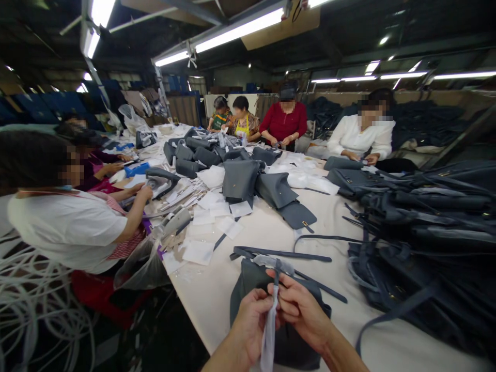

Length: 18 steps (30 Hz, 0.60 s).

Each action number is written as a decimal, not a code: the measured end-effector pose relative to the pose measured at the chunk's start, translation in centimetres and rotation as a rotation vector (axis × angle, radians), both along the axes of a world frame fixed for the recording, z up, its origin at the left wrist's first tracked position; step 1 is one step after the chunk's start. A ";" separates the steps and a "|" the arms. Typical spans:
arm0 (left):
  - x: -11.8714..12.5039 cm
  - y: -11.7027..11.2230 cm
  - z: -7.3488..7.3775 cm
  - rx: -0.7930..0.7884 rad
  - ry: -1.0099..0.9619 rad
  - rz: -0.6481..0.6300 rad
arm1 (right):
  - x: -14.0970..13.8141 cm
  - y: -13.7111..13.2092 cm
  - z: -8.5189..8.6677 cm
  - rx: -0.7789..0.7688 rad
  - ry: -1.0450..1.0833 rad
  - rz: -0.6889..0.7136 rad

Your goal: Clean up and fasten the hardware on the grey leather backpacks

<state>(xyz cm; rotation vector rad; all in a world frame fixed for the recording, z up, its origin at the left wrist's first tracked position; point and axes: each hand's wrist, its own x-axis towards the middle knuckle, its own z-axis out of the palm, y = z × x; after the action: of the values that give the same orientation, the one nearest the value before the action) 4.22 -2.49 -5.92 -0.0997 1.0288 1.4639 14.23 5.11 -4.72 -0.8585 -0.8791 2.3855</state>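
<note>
White wrap (268,338) — pinched between left grip (250,318) and right grip (299,303)

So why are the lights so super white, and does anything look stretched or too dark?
Head view, top: the fluorescent tubes are too bright for the camera, so they glare plain white; head view, left edge: the white-shirted co-worker looks stretched, probably by a wide lens; head view, right: the bag pile is shadowy; head view, bottom: the left hand and right hand look fairly clear.
</note>
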 end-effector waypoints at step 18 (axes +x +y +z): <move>-0.2 -1.0 0.6 0.257 0.895 -0.025 | 0.5 0.0 -1.0 0.258 -0.100 0.002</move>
<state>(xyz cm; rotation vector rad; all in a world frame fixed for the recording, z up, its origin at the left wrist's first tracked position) 4.00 -3.51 -5.35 0.8163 1.5120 1.6279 14.69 5.09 -5.72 -0.8785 -1.1968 2.1831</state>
